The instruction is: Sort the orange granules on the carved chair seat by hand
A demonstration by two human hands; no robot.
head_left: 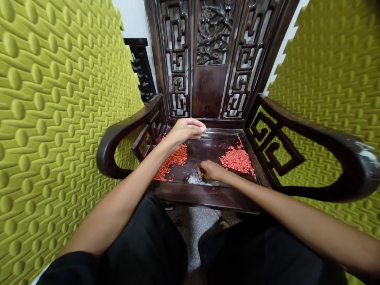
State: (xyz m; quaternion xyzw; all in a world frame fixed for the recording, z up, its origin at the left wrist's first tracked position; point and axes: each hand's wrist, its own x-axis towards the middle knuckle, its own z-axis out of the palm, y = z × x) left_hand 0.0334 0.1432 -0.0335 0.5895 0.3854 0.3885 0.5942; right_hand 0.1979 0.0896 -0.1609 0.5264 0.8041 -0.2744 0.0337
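Observation:
My left hand (187,130) hovers above the middle of the dark wooden seat (204,148), its thumb and fingertips pinched together. Whatever may be between those fingertips is too small to make out. Low over a small heap of clear whitish pieces (194,179) near the seat's front edge, my right hand (210,171) has its fingers curled in, and its fingertips are hidden. One pile of small red pieces (175,157) lies at the left of the seat, partly behind my left forearm. Another pile of red pieces (236,159) lies at the right.
The seat belongs to a carved chair, with a tall openwork back (209,89) and curved armrests at left (111,148) and right (353,158). Yellow-green textured foam panels (59,99) stand on both sides. My knees in black cloth are close to the front edge.

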